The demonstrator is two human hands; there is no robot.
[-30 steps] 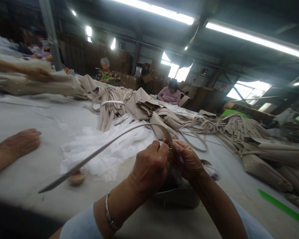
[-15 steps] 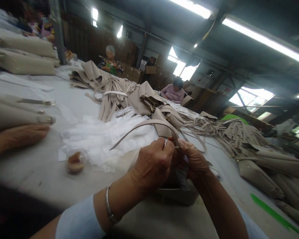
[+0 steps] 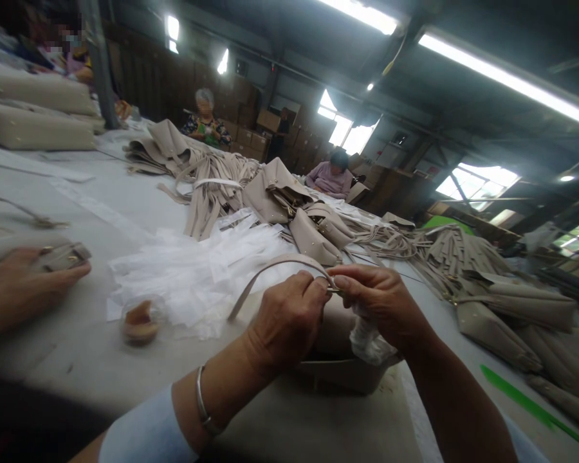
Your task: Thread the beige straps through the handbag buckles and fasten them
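Observation:
My left hand, with a silver bangle at its wrist, is closed on a beige strap. The strap's free end arches up and hangs to the left. Thumb and fingers of my right hand pinch a small gold-coloured metal buckle at the strap's other end, touching my left fingertips. Below both hands a beige bag rests on the table, partly hidden by them. Crumpled white wrapping hangs under my right hand.
White strips lie left of the bag, beside a clear round container. Beige straps and bags are heaped beyond. A co-worker's hand holds a bag at left. More bags and a green strip lie right.
My right hand has turned and now pinches the buckle from the right, its back more in view. The strap's arch sits lower. The co-worker's hand at left now grips round a bag's end.

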